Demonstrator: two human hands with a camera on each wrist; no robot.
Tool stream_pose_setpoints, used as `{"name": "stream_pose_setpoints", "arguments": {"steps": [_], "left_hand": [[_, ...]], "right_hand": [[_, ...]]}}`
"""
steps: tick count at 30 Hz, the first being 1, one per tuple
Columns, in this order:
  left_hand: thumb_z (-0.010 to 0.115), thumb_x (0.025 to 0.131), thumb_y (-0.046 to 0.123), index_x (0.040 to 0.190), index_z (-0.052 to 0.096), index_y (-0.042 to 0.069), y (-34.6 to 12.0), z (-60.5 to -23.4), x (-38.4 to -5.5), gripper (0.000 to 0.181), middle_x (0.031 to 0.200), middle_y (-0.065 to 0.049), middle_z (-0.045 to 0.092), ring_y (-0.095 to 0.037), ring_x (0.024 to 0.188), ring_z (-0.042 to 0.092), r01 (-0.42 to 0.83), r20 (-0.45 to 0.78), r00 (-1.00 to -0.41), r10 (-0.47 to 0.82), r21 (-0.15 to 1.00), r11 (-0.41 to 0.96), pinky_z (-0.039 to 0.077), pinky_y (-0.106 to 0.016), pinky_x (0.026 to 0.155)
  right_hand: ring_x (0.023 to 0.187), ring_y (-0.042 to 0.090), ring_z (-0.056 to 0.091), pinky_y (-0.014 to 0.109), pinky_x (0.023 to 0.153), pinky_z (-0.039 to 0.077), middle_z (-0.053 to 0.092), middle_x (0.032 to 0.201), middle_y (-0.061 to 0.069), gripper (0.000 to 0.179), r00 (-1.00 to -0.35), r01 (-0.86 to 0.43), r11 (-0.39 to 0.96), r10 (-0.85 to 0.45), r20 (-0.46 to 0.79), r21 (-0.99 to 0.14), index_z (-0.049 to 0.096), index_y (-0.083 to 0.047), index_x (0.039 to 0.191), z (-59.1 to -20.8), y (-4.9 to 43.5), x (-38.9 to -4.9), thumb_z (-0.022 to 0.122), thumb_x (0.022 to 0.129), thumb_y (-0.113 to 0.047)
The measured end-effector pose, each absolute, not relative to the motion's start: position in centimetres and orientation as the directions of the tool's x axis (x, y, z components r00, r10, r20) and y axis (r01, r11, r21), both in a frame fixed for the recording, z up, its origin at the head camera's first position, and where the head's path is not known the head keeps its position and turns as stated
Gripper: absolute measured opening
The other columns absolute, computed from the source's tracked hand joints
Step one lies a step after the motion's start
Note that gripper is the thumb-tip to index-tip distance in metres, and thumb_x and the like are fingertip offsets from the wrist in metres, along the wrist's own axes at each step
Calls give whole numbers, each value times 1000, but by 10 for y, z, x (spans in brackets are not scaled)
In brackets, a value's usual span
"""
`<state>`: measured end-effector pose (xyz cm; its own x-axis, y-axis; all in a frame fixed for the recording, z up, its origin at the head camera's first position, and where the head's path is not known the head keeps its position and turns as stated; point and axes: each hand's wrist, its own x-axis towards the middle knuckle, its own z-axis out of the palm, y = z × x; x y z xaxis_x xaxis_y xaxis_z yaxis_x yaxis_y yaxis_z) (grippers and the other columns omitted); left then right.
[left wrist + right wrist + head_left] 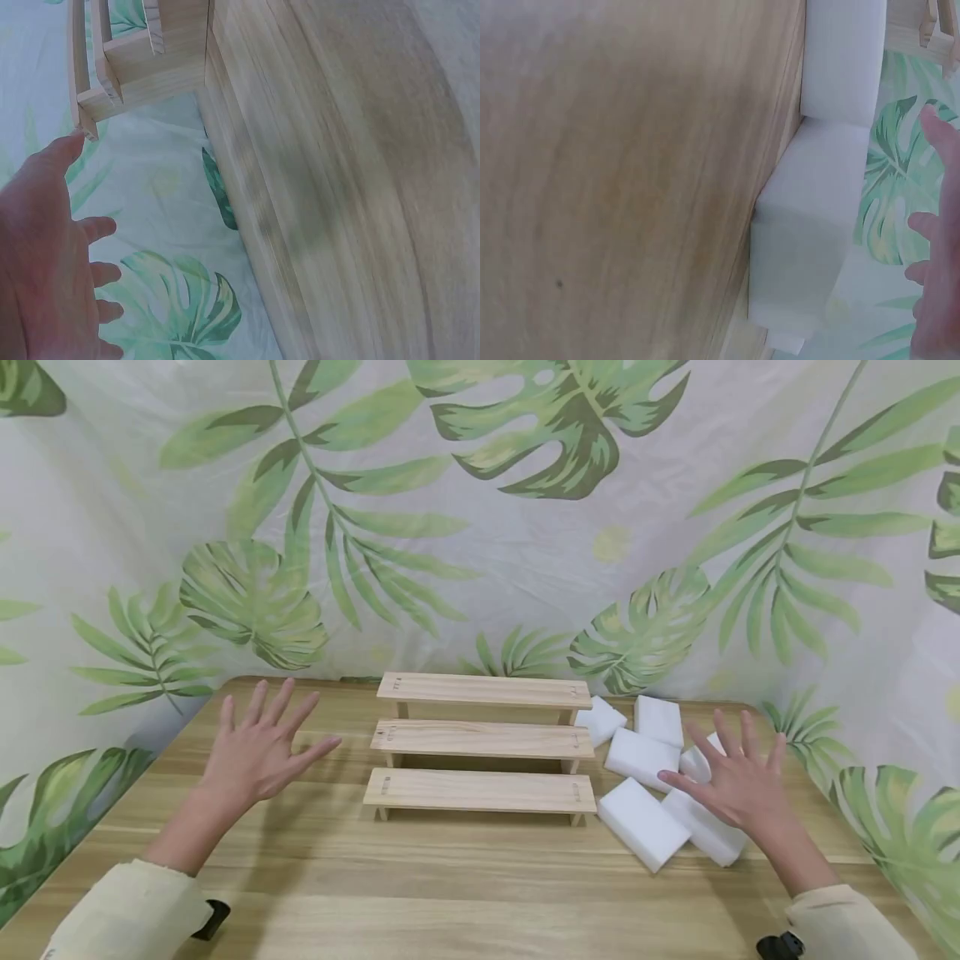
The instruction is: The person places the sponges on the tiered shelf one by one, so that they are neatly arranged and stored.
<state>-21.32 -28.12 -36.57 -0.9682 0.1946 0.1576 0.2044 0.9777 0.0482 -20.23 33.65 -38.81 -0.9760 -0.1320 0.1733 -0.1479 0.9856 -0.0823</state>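
Note:
A three-step wooden rack (480, 790) of pale boards stands mid-table. Left of it, my left hand (258, 752) hovers with fingers spread, holding nothing; the left wrist view shows this hand (45, 247) with the rack's side (150, 67) beyond the thumb. To the rack's right lie several white foam-like blocks (645, 822), some leaning on or overlapping others. Over the rightmost blocks my right hand (738, 777) is held with fingers spread and nothing in it, partly hiding them. In the right wrist view, white blocks (802, 247) rest beside this hand (941, 247).
The wood-grain table (420, 893) has rounded far corners. Behind it hangs a pale cloth (525, 568) printed with green leaves, close to the table's back edge. Black straps or devices (212, 920) sit at both sleeve cuffs.

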Motion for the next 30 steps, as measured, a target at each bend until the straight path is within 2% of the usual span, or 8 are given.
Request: {"name": "stream_pose_setpoints", "arguments": {"steps": [3, 8, 12, 16, 19, 22, 25, 30], "left_hand": [[42, 101, 71, 162, 33, 10, -277, -366, -214, 87, 168, -28, 16, -56, 151, 12, 225, 141, -967, 212, 83, 971, 1, -77, 113], [46, 102, 67, 163, 31, 7, -268, -367, -216, 86, 167, -29, 18, -56, 150, 15, 269, 96, -963, 254, 209, 940, 4, -79, 111], [52, 103, 59, 161, 33, 4, -260, -367, -218, 82, 164, -31, 26, -55, 149, 23, 313, 112, -950, 293, 299, 901, 9, -79, 110], [58, 104, 47, 158, 38, 1, -252, -369, -221, 74, 158, -31, 37, -55, 144, 32, 374, 164, -927, 336, 387, 843, 20, -75, 112], [59, 106, 42, 157, 39, -2, -245, -371, -225, 71, 156, -31, 41, -53, 143, 36, 399, 173, -916, 361, 474, 785, 28, -69, 113], [58, 107, 39, 155, 39, -5, -240, -373, -230, 69, 156, -30, 42, -52, 144, 37, 412, 170, -907, 385, 546, 729, 31, -67, 112], [59, 107, 35, 153, 42, -6, -237, -375, -234, 64, 154, -30, 45, -51, 143, 39, 429, 179, -896, 408, 588, 686, 32, -67, 112], [61, 106, 30, 147, 48, -9, -232, -379, -237, 58, 149, -29, 51, -51, 136, 47, 447, 192, -885, 425, 607, 657, 37, -66, 109]], "right_hand": [[153, 56, 0, 81, 110, -3, 20, 165, 32, 91, -976, -166, 981, -148, 162, -103, 38, -11, 159, -387, 333, -200, 53, 94, -73], [149, 60, 12, 80, 110, 11, 28, 161, 35, 87, -972, -206, 965, -183, 146, -161, 42, -11, 157, -386, 326, -198, 59, 94, -68], [146, 62, 21, 78, 108, 21, 34, 157, 36, 85, -963, -247, 943, -215, 160, -221, 46, -7, 155, -385, 322, -198, 66, 93, -61], [142, 60, 31, 76, 104, 31, 40, 154, 34, 80, -959, -277, 902, -236, 159, -332, 49, -4, 152, -383, 317, -196, 71, 93, -53], [137, 57, 41, 73, 102, 36, 47, 149, 32, 73, -952, -301, 865, -251, 175, -401, 53, -2, 148, -381, 314, -193, 74, 94, -47], [127, 51, 53, 66, 97, 45, 57, 141, 28, 65, -940, -337, 835, -269, 211, -434, 59, -1, 141, -380, 311, -190, 77, 92, -40], [113, 41, 63, 51, 86, 54, 66, 130, 22, 59, -934, -353, 818, -281, 221, -455, 64, 1, 134, -378, 306, -186, 80, 90, -35], [85, 19, 64, 29, 66, 49, 72, 111, 13, 50, -939, -343, 802, -296, 174, -489, 71, 1, 121, -377, 297, -178, 86, 86, -32]]}}
